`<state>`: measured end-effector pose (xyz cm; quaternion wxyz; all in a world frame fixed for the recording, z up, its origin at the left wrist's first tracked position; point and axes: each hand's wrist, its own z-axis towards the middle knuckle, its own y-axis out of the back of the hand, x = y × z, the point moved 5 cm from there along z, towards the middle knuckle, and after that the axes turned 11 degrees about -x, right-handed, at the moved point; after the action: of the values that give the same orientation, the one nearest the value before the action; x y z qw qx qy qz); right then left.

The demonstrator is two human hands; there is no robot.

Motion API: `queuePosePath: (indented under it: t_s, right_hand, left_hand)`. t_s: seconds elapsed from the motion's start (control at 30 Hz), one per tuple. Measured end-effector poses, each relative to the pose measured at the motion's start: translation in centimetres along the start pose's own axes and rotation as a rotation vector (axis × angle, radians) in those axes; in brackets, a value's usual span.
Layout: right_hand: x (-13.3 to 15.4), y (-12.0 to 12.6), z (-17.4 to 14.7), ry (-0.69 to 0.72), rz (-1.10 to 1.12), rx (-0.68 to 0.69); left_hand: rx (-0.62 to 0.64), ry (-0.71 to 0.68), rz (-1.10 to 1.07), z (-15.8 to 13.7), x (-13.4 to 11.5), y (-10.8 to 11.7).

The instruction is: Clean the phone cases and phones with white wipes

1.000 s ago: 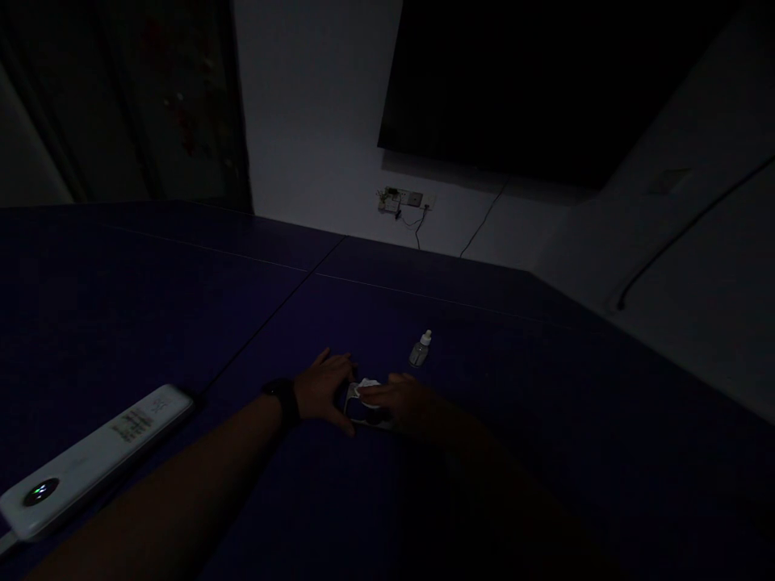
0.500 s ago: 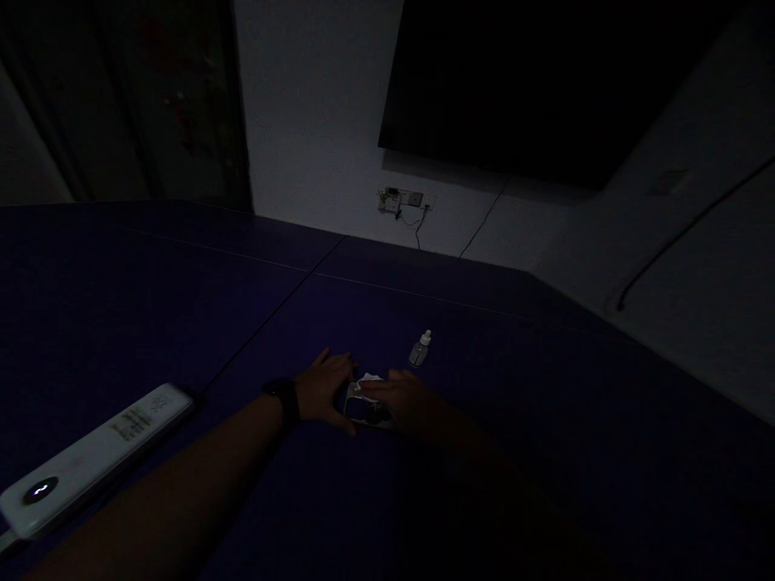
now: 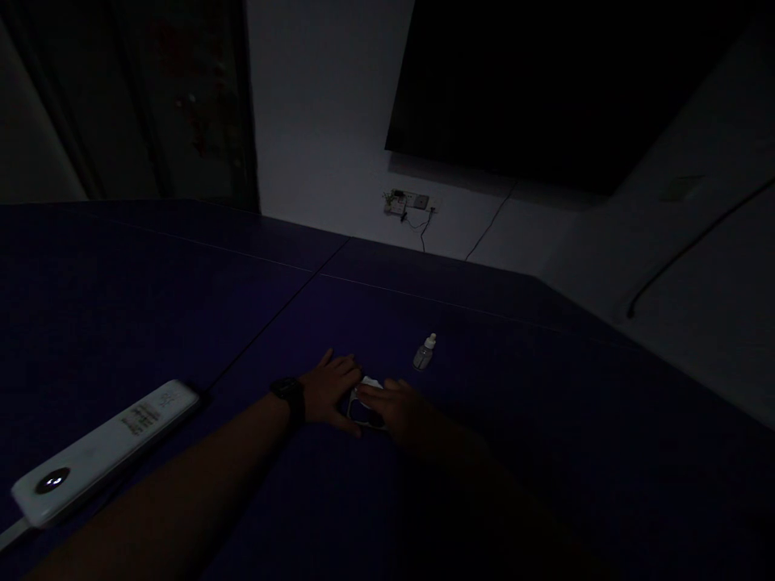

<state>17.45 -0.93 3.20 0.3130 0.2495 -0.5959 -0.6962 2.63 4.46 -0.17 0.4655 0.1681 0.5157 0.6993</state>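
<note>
1. Far left, a long white box [image 3: 90,460] with a lit round panel lies on the dark blue surface [image 3: 242,500], well apart from the hands; the left forearm passes between it and the work, so a wide leftward swing of the elbow would bring them together
2. The left hand [image 3: 330,394], with a watch [image 3: 289,394] on its wrist, is spread flat, thumb and fingers apart, gripping nothing visible; it seems to brace the left edge of a small flat case [image 3: 362,414]
3. That case, perhaps for a phone, lies between the two hands, its right part hidden
4. A white wipe [image 3: 371,382] sits at its far edge under the right hand [image 3: 404,411], whose fingers bend down over it; whether they pinch or just press, I cannot tell
5. The step in hand looks like wiping the case; a further stroke would call for light pressure along the rim, with the left hand steady
6. A small clear bottle [image 3: 423,356] is just beyond the right hand, the nearest thing to knock on a forward stroke; the wall [image 3: 327,161] is well beyond
</note>
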Motion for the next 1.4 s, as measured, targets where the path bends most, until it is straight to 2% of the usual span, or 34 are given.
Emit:
queuePosePath:
  t_s: [0.17,0.37,0.47,0.67,0.87,1.0,1.13,1.3,1.4]
  right_hand:
    - [0.1,0.2,-0.3,0.028,0.023,0.059]
    - [-1.7,0.7,-1.1,-0.043,0.001,0.066]
    - [-2.1,1.1,-1.7,-0.052,-0.019,0.121]
    - [-3.0,3.0,-3.9,-0.209,-0.027,0.192]
    - [-1.1,2.0,-2.7,-0.100,-0.029,0.161]
    - [-1.5,2.1,-2.6,-0.167,-0.030,0.164]
    - [-1.8,2.9,-3.6,-0.193,0.072,0.177]
    - [-2.1,3.7,-4.7,-0.140,0.220,0.061]
    - [-1.9,3.1,-4.9,-0.113,0.300,0.113]
  left_hand:
    - [0.011,0.006,-0.004,0.0,-0.1,0.1]
    - [-0.003,0.016,0.008,-0.1,-0.1,0.2]
    - [0.002,0.021,0.005,-0.1,0.1,0.0]
    - [-0.013,0.041,-0.019,0.0,0.3,-0.2]
    - [0.001,0.048,-0.012,0.0,0.3,-0.2]
    - [-0.015,0.039,-0.014,0.0,0.3,-0.1]
    - [-0.005,0.041,-0.018,0.0,0.2,0.0]
    - [-0.011,0.043,-0.011,-0.1,0.3,-0.1]
    - [-0.022,0.044,-0.016,0.0,0.4,-0.2]
